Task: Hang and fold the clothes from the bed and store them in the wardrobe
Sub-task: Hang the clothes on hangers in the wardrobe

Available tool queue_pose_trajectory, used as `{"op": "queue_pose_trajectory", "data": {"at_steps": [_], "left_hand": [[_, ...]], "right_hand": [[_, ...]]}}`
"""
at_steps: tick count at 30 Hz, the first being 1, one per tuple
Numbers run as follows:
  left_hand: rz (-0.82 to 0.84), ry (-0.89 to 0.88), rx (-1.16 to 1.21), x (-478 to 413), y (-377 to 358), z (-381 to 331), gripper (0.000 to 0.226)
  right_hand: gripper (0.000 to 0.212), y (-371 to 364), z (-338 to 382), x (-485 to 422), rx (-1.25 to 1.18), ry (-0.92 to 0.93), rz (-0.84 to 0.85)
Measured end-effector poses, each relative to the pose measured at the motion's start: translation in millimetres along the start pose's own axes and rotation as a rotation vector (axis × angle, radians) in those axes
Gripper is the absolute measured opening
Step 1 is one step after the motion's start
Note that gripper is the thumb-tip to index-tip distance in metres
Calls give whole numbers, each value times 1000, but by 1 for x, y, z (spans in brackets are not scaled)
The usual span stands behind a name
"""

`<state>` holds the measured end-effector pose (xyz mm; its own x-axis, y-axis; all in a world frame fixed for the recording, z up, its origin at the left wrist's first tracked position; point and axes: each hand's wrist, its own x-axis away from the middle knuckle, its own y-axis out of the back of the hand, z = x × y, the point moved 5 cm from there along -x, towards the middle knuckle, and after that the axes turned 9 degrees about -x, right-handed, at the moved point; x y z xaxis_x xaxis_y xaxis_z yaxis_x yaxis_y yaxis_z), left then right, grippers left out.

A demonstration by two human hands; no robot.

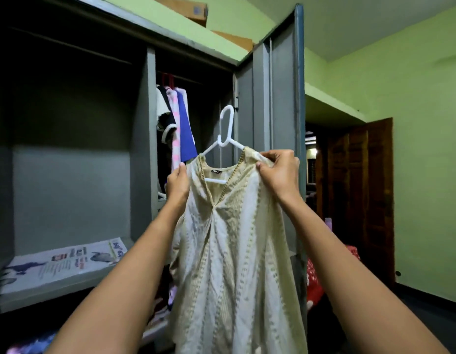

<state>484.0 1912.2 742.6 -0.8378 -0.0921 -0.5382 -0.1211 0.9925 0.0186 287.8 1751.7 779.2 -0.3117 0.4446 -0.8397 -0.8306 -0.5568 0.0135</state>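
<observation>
Right hand pinches the dress on its hanger, left hand seemingly gripping.

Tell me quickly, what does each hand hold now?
Left hand: holds one shoulder of the cream striped fabric tunic on the white plastic hanger.
Right hand: pinches the tunic's other shoulder.

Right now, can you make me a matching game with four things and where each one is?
Things:
1. white hanger
2. newspaper
3. blue garment
4. wooden door

Places:
A. lying on the left shelf
B. at the far right of the room
C. inside the neck of the cream garment
D. hanging inside the wardrobe

Pairs: 1-C, 2-A, 3-D, 4-B
</observation>
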Motion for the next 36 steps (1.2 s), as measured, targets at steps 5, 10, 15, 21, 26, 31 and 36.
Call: {"op": "queue_pose_trajectory", "data": {"at_steps": [5,10,15,21,26,31,36], "left_hand": [[-66,-60,45,-67,13,-26,36],[-171,-83,44,-146,25,-28,37],[-253,-138,64,-233,21,-42,33],[-342,-209,34,-331,3,-39,33],[-417,-218,-95,-387,-10,-18,36],[-446,-295,-78,-437,-13,-18,36],[-428,-434,-105,-470,-11,-21,31]], "right_hand": [[21,-39,13,-67,-23,72,-98],[21,-84,11,-140,-40,183,-163],[21,-132,-11,-222,-30,203,-236],[22,-208,-63,-304,-72,238,-250],[21,-281,-105,-353,-75,296,-215],[26,-343,-135,-396,-117,303,-176],[27,-395,-149,-429,-170,280,-165]]}}
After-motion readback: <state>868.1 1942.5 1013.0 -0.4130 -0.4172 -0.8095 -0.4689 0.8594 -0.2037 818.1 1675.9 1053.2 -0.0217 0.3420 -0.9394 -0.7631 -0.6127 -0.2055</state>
